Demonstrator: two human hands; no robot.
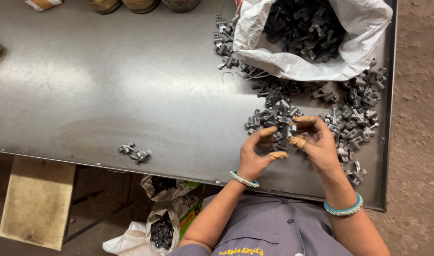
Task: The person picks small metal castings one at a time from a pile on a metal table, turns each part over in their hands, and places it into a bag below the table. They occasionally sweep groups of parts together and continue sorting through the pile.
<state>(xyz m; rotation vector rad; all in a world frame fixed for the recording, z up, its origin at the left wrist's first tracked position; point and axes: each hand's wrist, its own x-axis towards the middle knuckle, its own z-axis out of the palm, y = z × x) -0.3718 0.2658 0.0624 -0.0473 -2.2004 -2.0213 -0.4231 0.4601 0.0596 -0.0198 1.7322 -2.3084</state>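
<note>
Hands are brought together above the near right part of the metal table (107,95), at the edge of a heap of small grey metal parts (274,116). One part (287,131) is pinched between the taped fingertips of the left hand (255,154) and the right hand (319,142). Its long axis cannot be told, being mostly hidden by the fingers. A white sack (359,28) full of such parts lies open beyond the heap. Two stray parts (135,151) are seen near the front edge.
</note>
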